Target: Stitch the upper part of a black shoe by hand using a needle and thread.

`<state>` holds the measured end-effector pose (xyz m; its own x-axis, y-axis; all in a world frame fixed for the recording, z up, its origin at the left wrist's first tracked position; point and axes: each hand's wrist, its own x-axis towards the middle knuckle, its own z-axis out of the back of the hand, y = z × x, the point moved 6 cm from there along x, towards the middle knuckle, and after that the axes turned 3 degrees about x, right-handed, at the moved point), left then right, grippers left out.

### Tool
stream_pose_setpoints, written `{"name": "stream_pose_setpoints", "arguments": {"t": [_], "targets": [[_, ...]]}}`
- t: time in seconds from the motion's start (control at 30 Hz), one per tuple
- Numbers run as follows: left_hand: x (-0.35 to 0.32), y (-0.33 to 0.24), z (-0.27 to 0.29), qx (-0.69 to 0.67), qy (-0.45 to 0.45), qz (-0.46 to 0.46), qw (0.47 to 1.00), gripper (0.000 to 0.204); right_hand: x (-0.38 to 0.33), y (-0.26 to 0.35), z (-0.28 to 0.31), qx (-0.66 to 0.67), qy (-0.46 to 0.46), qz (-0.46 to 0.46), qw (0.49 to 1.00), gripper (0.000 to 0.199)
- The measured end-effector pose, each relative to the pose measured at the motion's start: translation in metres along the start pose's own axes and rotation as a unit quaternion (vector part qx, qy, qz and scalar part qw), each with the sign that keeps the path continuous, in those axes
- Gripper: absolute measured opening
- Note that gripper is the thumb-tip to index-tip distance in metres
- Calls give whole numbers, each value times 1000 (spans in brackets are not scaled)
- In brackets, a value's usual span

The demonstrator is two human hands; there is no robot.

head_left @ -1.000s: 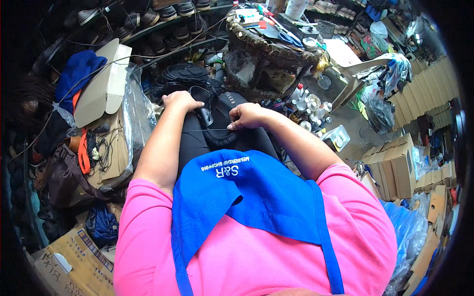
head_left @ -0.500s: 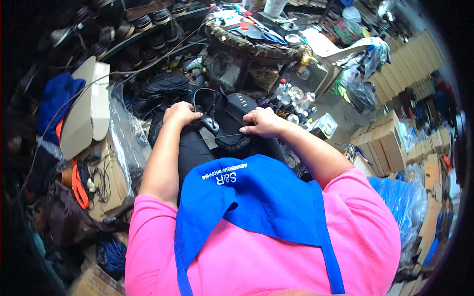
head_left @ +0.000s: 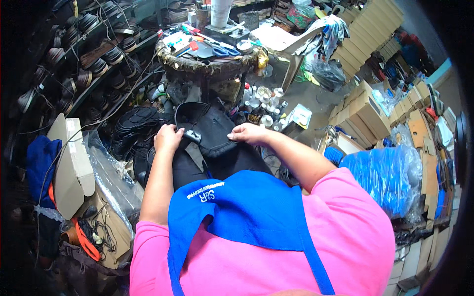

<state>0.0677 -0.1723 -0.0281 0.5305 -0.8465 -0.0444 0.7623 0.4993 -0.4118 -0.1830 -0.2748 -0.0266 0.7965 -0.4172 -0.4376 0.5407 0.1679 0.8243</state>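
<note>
A black fabric bag (head_left: 213,129) rests over my dark-clad lap, with a curved band standing up at its far left. My left hand (head_left: 168,138) is closed at its left side, thumb against the fingers; what the fingertips hold is hard to see. Beside that thumb is a small grey oval piece (head_left: 192,135) with a dark opening, perhaps a buckle. On the other side, my right hand (head_left: 248,133) pinches the bag's right edge between thumb and fingers. A blue apron (head_left: 247,207) covers my front below the bag.
Ahead stands a round worktable (head_left: 207,66) carrying scissors (head_left: 224,51) and other tools. Several bottles (head_left: 266,101) stand right of it. Shoes (head_left: 98,66) line shelves at left, near a cardboard piece (head_left: 71,163). Boxes (head_left: 363,111) and a plastic-wrapped blue bundle (head_left: 382,177) lie right.
The view has shifted, showing more of the right side. The bag's dark front panel is now turned up between my hands. A thin thread seen stretched from my right hand no longer shows.
</note>
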Motion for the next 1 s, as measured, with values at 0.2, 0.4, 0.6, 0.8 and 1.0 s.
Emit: {"name": "stream_pose_setpoints", "arguments": {"t": [0.2, 0.4, 0.6, 0.8, 1.0], "targets": [[-27, 0, 34, -147, -230, -57, 960, 21, 25, 23, -10, -131, 41, 27, 990, 41], [-68, 9, 46, -228, -21, 27, 973, 20, 51, 38, -18, -216, 123, 23, 968, 41], [-120, -28, 130, -186, 90, -47, 977, 45, 69, 39, -24, -179, 191, 86, 961, 41], [-178, -62, 317, -143, -265, -252, 920, 37, 71, 26, -18, -182, 164, 78, 966, 36], [-172, -37, 335, -69, -260, -288, 919, 52, 89, 31, -22, -173, 159, 77, 969, 37]]}}
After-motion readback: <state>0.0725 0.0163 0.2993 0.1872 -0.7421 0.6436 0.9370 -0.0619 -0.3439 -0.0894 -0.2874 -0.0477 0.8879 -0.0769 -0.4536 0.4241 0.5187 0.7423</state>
